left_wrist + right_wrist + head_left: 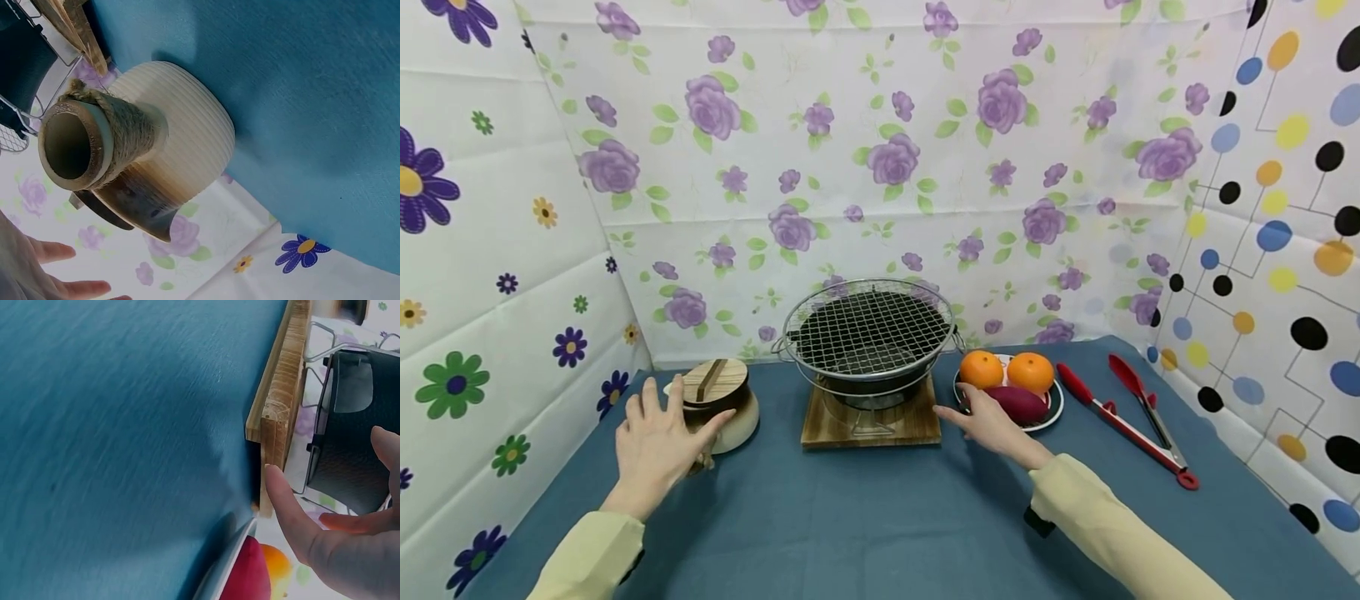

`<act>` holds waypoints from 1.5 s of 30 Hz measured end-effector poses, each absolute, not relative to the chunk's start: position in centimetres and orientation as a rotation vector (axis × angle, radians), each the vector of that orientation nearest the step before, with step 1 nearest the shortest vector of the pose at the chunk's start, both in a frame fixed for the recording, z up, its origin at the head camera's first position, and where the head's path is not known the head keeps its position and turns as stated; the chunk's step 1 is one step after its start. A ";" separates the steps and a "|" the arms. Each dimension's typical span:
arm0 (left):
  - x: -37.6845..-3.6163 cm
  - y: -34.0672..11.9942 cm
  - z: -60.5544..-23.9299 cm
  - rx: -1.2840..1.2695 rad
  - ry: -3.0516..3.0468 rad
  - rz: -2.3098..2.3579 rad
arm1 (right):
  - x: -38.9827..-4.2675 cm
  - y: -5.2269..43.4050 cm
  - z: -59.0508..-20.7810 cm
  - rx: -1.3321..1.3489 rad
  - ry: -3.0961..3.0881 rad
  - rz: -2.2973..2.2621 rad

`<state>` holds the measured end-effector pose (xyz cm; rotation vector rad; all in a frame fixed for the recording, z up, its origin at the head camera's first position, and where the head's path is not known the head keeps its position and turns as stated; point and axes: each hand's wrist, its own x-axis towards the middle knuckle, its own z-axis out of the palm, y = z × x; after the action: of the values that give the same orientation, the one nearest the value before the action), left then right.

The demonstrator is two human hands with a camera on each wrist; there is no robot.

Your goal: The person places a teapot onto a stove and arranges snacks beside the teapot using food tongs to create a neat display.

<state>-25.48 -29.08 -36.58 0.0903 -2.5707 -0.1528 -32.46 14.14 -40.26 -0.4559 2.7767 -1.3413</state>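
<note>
My left hand is held with fingers spread in front of a small pot, partly hiding it in the head view. The pot has a ribbed pale body, a dark brown rim and a hollow handle wrapped in rope. On top sits a wooden lid with a bar grip. My right hand, thumb and fingers extended and apart, hovers by the front left of a plate. This plate bears two oranges and a purple sweet potato. Neither hand holds anything.
Between the hands stands a round black grill with a wire mesh top, on a wooden board. Red-tipped tongs lie spread at the right on the blue tablecloth. Patterned cloth walls enclose the back and sides.
</note>
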 end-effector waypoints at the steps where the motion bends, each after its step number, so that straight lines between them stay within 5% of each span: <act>1: -25.4 -29.1 -36.5 0.107 -2.588 -0.163 | -32.6 14.1 -40.3 -0.446 2.764 -1.350; 45: -25.2 -28.6 -38.0 0.314 -2.849 -0.557 | -34.5 11.8 -41.9 -0.116 2.294 -1.664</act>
<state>-25.18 -28.56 -38.02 0.3145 -2.8487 -0.5568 -34.53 11.85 -41.89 -0.1157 2.2939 -1.6640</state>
